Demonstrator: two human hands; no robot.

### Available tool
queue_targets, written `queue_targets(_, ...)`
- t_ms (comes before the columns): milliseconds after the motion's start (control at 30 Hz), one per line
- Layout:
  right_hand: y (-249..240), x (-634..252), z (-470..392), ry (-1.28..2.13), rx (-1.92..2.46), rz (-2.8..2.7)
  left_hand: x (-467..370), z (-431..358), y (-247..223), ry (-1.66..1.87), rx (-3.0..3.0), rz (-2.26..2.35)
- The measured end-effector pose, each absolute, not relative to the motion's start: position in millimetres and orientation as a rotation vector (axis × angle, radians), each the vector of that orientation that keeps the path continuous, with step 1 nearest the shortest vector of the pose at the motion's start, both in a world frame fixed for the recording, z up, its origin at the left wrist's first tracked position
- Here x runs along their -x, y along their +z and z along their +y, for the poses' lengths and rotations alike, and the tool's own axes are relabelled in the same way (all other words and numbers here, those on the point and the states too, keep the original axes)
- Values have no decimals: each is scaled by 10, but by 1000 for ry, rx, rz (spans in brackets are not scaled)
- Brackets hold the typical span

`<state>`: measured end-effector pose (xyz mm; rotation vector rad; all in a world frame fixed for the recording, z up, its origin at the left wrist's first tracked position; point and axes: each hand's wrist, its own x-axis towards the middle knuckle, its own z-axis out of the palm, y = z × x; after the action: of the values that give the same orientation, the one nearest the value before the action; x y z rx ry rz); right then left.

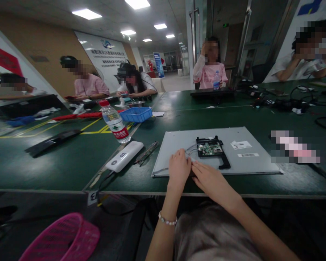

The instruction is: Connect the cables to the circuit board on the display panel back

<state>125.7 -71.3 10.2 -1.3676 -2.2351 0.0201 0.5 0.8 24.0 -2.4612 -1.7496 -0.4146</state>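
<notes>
A silver flat display panel (170, 145) lies back side up near the table's front edge. On it rests a black plastic bracket (225, 159) with a green circuit board (210, 149), and thin grey wires (190, 148) run left from the board. My left hand (179, 166) is over the panel's lower left part, its fingers curled down close to the wires. From the right, my right hand (210, 181) meets it at the panel's front edge, fingers pressed together. Whatever lies between the fingertips of both hands is hidden.
Left of the panel are glasses (146, 153), a white power bank (125, 156) with a cable, a red-capped water bottle (115, 123) and a blue tray (137, 114). A blurred pink object (295, 146) lies right. A pink basket (62, 235) stands below. Several people sit around the tables.
</notes>
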Motion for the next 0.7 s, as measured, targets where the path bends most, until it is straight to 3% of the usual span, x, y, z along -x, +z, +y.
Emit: queue_targets(700,-6,-1381,-861,124,1257,-2022,96,-9,71,-635,2439,-1665)
